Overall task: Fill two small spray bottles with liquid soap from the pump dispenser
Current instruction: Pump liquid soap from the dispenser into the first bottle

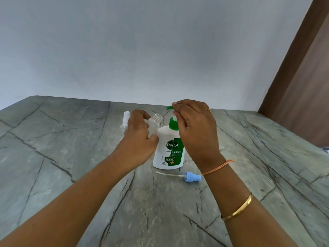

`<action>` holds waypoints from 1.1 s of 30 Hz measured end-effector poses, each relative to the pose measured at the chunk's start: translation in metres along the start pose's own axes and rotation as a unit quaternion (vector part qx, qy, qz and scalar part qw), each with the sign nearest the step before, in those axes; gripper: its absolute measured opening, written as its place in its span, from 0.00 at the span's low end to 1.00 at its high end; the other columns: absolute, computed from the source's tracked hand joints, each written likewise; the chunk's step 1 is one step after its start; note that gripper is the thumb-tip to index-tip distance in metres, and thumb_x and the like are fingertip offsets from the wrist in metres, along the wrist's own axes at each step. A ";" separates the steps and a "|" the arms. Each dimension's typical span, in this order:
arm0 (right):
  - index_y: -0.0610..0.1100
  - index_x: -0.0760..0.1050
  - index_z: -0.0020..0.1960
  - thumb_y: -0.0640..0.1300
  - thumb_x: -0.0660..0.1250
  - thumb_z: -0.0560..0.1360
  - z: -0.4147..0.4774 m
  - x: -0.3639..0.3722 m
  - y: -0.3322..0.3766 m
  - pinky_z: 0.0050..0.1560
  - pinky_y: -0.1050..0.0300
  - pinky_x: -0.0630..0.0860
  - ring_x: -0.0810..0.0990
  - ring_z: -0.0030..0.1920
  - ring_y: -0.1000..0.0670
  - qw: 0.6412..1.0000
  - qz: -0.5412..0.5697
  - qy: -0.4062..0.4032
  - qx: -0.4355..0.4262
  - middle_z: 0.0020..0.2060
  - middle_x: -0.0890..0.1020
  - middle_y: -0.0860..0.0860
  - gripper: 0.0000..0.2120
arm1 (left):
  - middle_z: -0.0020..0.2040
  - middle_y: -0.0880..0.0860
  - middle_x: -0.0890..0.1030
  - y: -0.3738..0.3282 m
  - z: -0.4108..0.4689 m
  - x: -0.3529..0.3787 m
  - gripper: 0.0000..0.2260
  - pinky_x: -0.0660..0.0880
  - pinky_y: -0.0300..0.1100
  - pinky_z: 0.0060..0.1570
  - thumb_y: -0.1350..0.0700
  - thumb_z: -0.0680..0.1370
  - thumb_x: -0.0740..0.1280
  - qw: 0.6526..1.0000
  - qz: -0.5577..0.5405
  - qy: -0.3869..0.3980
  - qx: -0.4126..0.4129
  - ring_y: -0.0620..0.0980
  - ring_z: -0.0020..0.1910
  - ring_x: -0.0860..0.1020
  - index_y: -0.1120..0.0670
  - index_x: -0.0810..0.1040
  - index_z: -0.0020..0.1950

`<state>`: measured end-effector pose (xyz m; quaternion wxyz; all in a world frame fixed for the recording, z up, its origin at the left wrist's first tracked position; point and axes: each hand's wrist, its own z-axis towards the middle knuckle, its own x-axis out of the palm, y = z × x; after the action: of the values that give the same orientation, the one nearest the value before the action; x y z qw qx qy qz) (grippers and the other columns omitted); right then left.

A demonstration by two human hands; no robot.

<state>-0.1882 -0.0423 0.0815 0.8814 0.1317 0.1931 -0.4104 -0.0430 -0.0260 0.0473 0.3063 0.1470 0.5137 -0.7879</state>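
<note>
Two hands raised, left hand [138, 132] gripping bottle [153, 124]

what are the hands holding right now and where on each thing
The left hand holds the open clear spray bottle by its body. The right hand grips the green pump head of the soap dispenser.

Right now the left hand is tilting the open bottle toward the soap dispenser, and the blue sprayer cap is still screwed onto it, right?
Not quite: the head view shows the blue sprayer cap lying loose on the table, leaving the open bottle in the left hand uncapped beside the soap dispenser.
</note>
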 end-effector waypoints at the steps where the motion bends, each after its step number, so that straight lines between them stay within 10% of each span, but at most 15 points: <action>1: 0.35 0.80 0.49 0.31 0.69 0.69 0.000 0.000 0.000 0.45 0.54 0.75 0.80 0.45 0.41 1.000 0.001 0.000 0.001 0.43 0.83 0.41 0.09 | 0.50 0.48 0.65 -0.002 0.000 -0.002 0.19 0.67 0.31 0.37 0.59 0.75 0.65 1.000 0.002 -0.005 0.005 0.44 0.44 0.72 0.44 0.55 0.53; 23: 0.34 0.80 0.47 0.30 0.70 0.67 -0.001 -0.001 0.004 0.44 0.51 0.75 0.79 0.43 0.38 1.000 0.001 0.009 0.018 0.41 0.82 0.40 0.08 | 0.56 0.45 0.72 -0.014 -0.005 -0.014 0.24 0.64 0.26 0.42 0.50 0.70 0.72 0.996 0.008 -0.090 0.011 0.42 0.51 0.70 0.44 0.71 0.64; 33: 0.35 0.79 0.47 0.28 0.68 0.68 -0.002 -0.001 0.007 0.44 0.53 0.73 0.78 0.43 0.39 0.999 -0.001 0.024 0.028 0.41 0.81 0.41 0.08 | 0.50 0.41 0.75 -0.005 -0.011 -0.019 0.18 0.73 0.33 0.35 0.52 0.68 0.74 0.992 -0.081 -0.093 -0.020 0.43 0.45 0.76 0.42 0.71 0.53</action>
<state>-0.1835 -0.0365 0.0811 0.8721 0.1654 0.2028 -0.4135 -0.0324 -0.0082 0.0572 0.2903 0.0249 0.5089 -0.8100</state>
